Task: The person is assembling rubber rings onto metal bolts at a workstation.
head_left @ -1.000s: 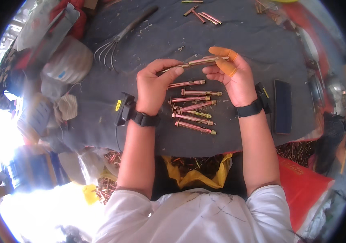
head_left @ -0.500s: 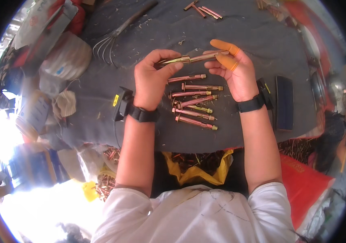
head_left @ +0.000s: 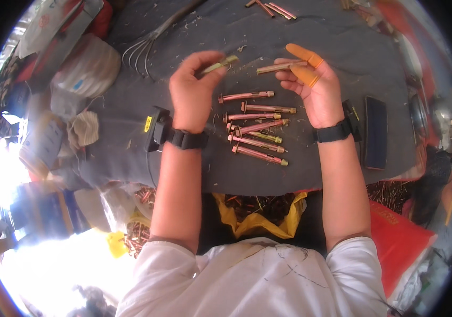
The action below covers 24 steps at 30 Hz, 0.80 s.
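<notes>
My left hand (head_left: 194, 87) grips a yellowish metal bolt (head_left: 220, 64), whose wider end sticks out past the thumb; the rest is hidden in the fingers. In my right hand (head_left: 313, 87), two fingers wear orange finger cots, and they pinch a copper-coloured metal sleeve (head_left: 274, 68) pointing left. A gap lies between the bolt and the sleeve. Below both hands, several sleeve anchor bolts (head_left: 260, 152) lie roughly in a column on the grey cloth (head_left: 183, 169), hex heads mostly to the left. Each wrist carries a black strap.
At the far edge lie several loose sleeves (head_left: 280, 10). A hand rake with wire tines (head_left: 142, 55) is at the far left, and a dark flat rectangular thing (head_left: 375, 132) at the right. A yellow bag (head_left: 260, 228) with metal parts sits at my lap, a red packet (head_left: 400, 243) beside it.
The bolt and sleeve were end to end between my hands; now they are apart. My left hand has moved slightly left and away, my right hand slightly right. The view has shifted a little.
</notes>
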{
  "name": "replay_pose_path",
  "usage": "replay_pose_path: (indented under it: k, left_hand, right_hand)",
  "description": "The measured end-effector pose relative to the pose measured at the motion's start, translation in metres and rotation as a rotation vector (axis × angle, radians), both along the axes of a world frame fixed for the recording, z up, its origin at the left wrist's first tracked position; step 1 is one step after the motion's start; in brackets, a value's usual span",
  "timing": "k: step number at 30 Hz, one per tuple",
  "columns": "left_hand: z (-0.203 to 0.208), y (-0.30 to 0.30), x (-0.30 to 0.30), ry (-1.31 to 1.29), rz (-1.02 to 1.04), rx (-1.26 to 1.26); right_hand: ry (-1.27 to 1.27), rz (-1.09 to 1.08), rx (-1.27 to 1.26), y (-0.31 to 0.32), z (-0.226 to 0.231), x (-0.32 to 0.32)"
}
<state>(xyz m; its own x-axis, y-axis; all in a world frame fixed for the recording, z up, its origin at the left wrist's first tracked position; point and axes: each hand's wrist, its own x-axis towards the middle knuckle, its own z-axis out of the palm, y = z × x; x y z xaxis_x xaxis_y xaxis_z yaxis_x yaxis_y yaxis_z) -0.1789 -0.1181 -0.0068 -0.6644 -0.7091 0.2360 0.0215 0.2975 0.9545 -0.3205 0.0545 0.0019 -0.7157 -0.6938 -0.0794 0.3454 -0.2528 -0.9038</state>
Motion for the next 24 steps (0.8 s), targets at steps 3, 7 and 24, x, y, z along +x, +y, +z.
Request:
replay_pose_path:
  k: [3, 7, 24]
  left_hand:
    - [0.008, -0.005, -0.001, -0.245, 0.484, -1.129]
    - [0.008, -0.004, 0.011, -0.378, -0.201, -0.158]
    - [0.011, 0.002, 0.009, -0.227, -0.183, 0.227]
  right_hand:
    - [0.103, -0.024, 0.076, 0.001, -0.001, 0.001]
    - [0.080, -0.052, 0.088, 0.003, -0.002, -0.003]
    - [0.035, -0.202, 0.149, 0.003, -0.007, -0.005]
